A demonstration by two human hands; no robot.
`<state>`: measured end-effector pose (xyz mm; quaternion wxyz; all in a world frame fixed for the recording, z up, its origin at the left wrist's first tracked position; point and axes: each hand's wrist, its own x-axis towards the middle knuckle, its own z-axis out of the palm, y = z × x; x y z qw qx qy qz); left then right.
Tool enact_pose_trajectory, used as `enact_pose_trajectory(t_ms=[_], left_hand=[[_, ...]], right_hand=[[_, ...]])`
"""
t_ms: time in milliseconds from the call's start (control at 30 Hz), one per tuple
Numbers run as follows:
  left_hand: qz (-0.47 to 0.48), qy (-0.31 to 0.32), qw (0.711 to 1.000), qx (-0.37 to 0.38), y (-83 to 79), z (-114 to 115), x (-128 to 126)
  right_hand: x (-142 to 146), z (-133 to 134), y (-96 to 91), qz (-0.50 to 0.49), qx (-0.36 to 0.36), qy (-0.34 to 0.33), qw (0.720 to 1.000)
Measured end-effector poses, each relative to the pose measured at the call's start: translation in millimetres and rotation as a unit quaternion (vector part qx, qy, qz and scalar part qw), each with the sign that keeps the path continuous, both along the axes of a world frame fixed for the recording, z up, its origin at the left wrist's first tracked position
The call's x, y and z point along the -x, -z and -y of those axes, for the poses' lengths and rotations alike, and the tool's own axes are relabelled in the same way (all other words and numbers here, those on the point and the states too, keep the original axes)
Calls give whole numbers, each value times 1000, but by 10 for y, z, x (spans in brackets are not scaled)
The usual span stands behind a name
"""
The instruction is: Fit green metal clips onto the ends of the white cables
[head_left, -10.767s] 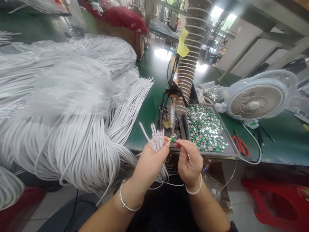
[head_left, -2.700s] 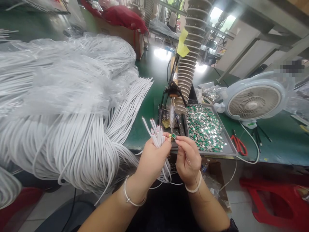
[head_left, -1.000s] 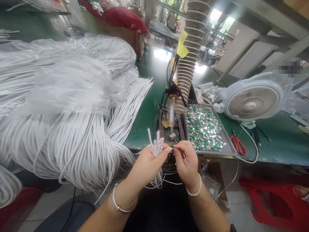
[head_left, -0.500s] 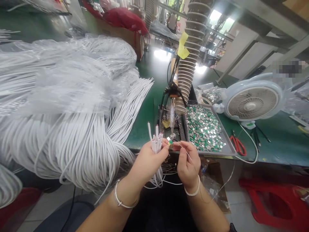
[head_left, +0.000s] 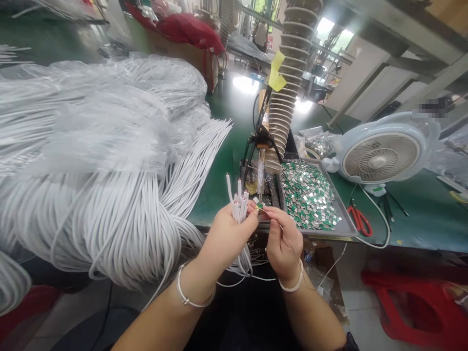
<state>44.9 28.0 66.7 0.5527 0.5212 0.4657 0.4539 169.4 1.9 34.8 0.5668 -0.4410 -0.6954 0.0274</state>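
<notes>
My left hand [head_left: 234, 231] is closed around a bunch of white cables [head_left: 240, 207], their stripped ends pointing up. At its fingertips is a small green-and-silver connector board [head_left: 258, 204], close under the tip of a soldering iron [head_left: 261, 183] held upright in a stand. My right hand [head_left: 284, 241] is closed with thumb and forefinger pinching a thin solder wire [head_left: 280, 225]. The wire's front end reaches the connector board; its rest trails down past my right wrist. Whether the iron's tip touches the board cannot be made out.
A grey tray [head_left: 345, 225] of many small connector boards lies right of the iron. Beyond it are red-handled cutters [head_left: 360, 222] and a fan [head_left: 380, 153]. A ribbed duct [head_left: 287, 87] hangs over the iron. A large heap of white cables [head_left: 120, 219] covers the left side.
Both hands have moved slightly up and forward, bringing the connector board nearer the soldering iron's tip. The cable bunch and the solder wire have moved along with them.
</notes>
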Motion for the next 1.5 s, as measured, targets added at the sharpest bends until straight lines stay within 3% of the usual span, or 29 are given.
enact_pose_trajectory(t_ms=[833, 1200, 1367, 1500], left_hand=[[12, -28, 999, -15, -10, -4, 11], [7, 5, 1000, 5, 125, 44, 29], [-30, 15, 999, 11, 107, 85, 65], [-38, 50, 997, 33, 74, 109, 96]], right_hand=[[9, -47, -44, 15, -7, 7, 1000], [-5, 20, 44, -10, 25, 17, 999], [-28, 37, 81, -35, 16, 42, 998], [-53, 30, 81, -36, -8, 12, 999]])
